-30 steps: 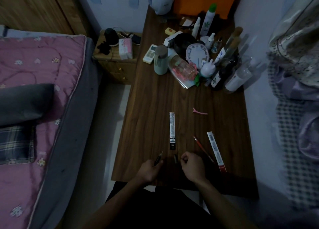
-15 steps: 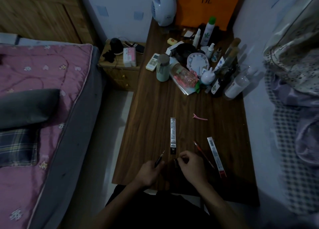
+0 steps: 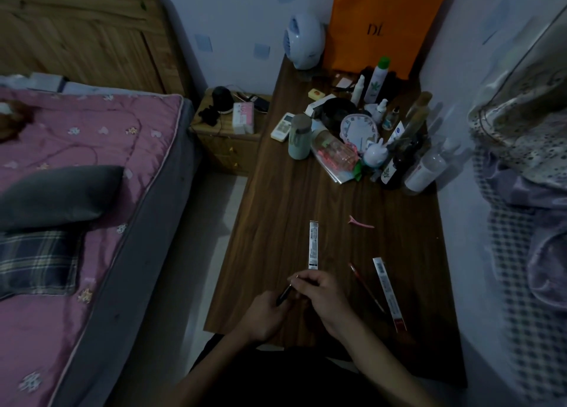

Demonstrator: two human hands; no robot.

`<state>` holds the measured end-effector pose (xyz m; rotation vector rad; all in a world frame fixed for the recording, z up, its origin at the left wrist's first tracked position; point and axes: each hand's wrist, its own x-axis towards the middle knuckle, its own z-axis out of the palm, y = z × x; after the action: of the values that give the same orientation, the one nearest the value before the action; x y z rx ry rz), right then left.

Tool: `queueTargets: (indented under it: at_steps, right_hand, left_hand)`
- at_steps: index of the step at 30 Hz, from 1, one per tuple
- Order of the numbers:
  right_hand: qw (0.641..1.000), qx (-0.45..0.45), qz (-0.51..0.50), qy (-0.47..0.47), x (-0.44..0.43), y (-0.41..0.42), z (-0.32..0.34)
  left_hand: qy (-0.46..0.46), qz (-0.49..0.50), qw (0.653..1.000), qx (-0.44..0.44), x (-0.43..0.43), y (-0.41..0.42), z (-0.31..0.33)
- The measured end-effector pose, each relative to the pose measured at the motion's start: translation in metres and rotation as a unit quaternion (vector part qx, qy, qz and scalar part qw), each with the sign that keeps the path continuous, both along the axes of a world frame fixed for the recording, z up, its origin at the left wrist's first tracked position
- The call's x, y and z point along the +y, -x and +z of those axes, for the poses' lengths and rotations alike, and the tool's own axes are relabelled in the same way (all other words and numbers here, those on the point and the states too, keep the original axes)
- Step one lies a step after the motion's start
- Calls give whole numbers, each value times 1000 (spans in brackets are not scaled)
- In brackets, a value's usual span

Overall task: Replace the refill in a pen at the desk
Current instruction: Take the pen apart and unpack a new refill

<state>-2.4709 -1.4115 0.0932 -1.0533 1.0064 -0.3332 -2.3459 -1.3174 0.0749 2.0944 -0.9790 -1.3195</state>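
A dark pen barrel (image 3: pixel 284 293) is held over the near edge of the wooden desk (image 3: pixel 276 210). My left hand (image 3: pixel 264 314) grips its lower end. My right hand (image 3: pixel 322 296) has its fingertips closed on a small pen part at the barrel's upper end; the joint is dim and hard to read. A white refill packet (image 3: pixel 313 244) lies just beyond my hands. A thin red refill (image 3: pixel 365 285) lies to the right, beside a second long packet (image 3: pixel 388 293).
A pink hair clip (image 3: pixel 360 222) lies mid-desk. Bottles, a clock (image 3: pixel 358 129), a cup (image 3: pixel 300 136) and a remote crowd the far end under an orange bag (image 3: pixel 383 23). A bed (image 3: pixel 76 191) lies left, a nightstand (image 3: pixel 227 136) behind it, bedding right.
My hands have come together: the right hand moved left to the tip of the barrel held by the left hand. The view also tilted up, showing more of the far wall.
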Motion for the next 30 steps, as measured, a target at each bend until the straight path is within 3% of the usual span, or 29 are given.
queueTargets:
  at_steps: [6, 22, 25, 30]
  right_hand:
    - [1000, -13, -19, -21, 1, -8, 2]
    - [997, -35, -5, -61, -4, -14, -1]
    - [991, -48, -44, -116, -5, -15, -3]
    - [975, -38, -177, -127, -24, -7, 0]
  left_hand:
    - [72, 16, 997, 13, 9, -3, 14]
    - [24, -5, 1000, 18, 19, -12, 14]
    - [21, -10, 999, 22, 18, -13, 10]
    - [0, -45, 999, -7, 19, -16, -1]
